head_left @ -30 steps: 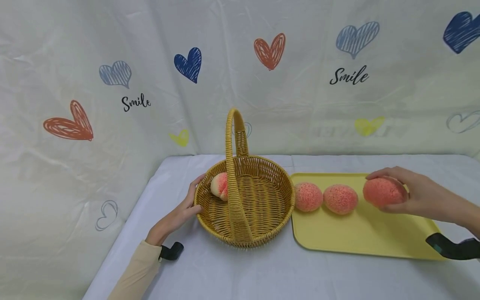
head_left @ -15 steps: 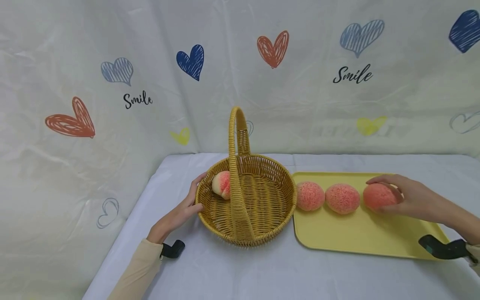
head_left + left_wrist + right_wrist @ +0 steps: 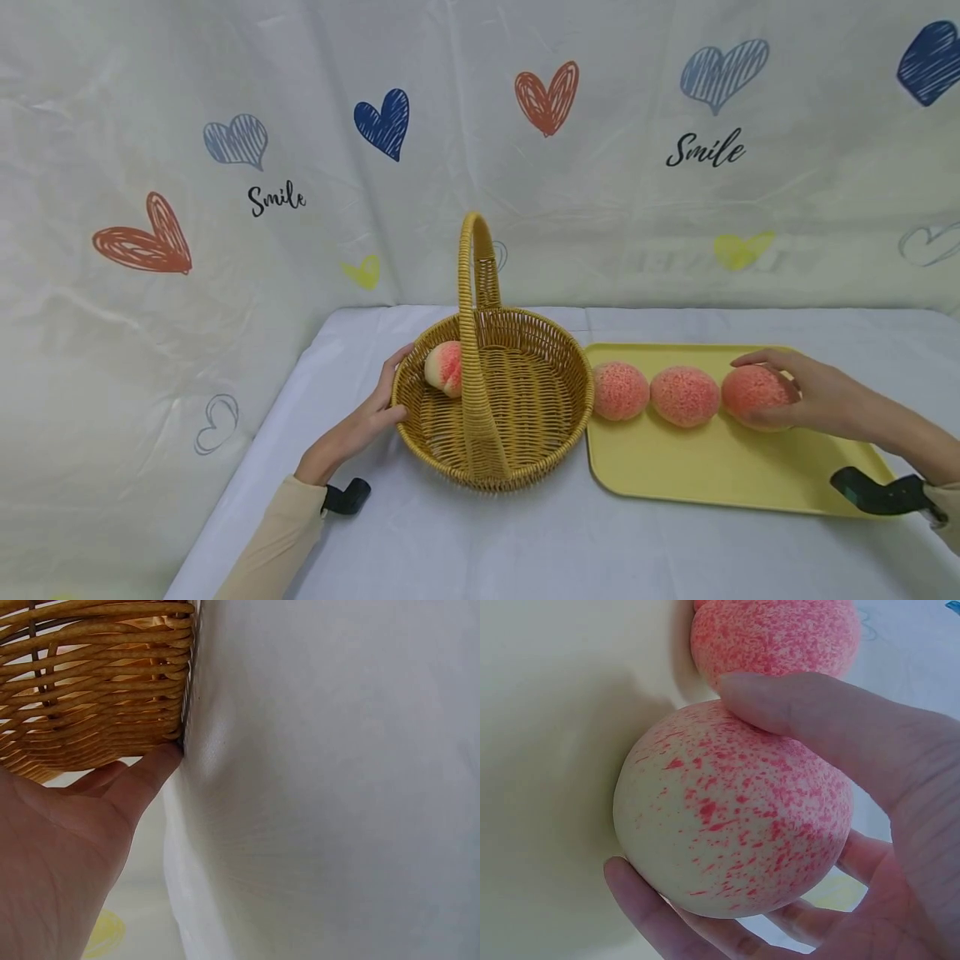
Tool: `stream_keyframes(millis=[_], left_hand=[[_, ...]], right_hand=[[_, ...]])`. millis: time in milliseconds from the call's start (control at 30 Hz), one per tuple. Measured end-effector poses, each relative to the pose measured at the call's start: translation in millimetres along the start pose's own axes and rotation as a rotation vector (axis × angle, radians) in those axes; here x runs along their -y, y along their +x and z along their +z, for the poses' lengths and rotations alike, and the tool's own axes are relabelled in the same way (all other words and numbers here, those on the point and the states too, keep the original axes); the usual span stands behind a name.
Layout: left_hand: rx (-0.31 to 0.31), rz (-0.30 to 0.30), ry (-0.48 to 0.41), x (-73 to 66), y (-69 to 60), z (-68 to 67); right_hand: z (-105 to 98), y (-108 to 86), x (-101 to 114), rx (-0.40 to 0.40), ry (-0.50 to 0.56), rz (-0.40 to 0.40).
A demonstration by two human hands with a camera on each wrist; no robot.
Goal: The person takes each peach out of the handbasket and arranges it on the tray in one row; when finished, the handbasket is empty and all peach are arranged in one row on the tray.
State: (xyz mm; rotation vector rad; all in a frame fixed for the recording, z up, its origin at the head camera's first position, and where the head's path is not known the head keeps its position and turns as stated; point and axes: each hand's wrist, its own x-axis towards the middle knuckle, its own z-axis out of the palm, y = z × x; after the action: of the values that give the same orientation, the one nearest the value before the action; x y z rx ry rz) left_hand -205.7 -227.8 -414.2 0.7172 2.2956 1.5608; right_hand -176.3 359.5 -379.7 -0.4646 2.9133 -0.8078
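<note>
The left hand grips the left side of a round wicker basket, thumb at the rim; in the left wrist view its fingers reach under the woven wall. One peach lies inside, partly behind the tall handle. On the yellow tray the right hand holds a pink peach, the last in a row with two others. The right wrist view shows thumb and fingers curled round that peach, close to its neighbour.
The tray stands directly right of the basket, its left edge by the basket's rim. A white cloth covers the table. Behind it hangs a pale curtain printed with hearts and words. Each wrist wears a black band.
The right hand has lowered its peach onto the tray and shifted it left towards the middle peach. The left hand still grips the basket; the head view has shifted slightly.
</note>
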Motion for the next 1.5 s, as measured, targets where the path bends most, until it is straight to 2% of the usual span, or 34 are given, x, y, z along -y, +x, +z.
stream_keyframes(millis=[267, 500, 800, 933, 1067, 1167, 1500], left_hand=[[-0.007, -0.005, 0.008, -0.7, 0.6, -0.5], [-0.008, -0.005, 0.009, -0.8, -0.1, 0.2], [-0.008, -0.003, 0.015, 1.9, 0.8, -0.1], [-0.010, -0.004, 0.018, 1.3, 0.6, -0.2], [-0.007, 0.000, 0.020, 1.7, 1.4, -0.8], [-0.007, 0.001, 0.022, 2.1, 2.7, -1.4], [-0.003, 0.003, 0.000, 0.3, 1.0, -0.3]], right_hand=[[-2.2, -4.1, 8.1, 0.057, 0.012, 0.053], [-2.2, -6.2, 9.5, 0.045, 0.015, 0.065], [-14.4, -3.5, 7.4, 0.050, -0.012, 0.018], [-20.4, 1.5, 15.2, 0.006, -0.041, -0.027], [-22.5, 10.7, 34.9, -0.090, -0.041, -0.060], [-21.6, 21.6, 57.9, -0.123, -0.014, -0.099], [5.2, 68.2, 147.7, -0.079, 0.092, -0.319]])
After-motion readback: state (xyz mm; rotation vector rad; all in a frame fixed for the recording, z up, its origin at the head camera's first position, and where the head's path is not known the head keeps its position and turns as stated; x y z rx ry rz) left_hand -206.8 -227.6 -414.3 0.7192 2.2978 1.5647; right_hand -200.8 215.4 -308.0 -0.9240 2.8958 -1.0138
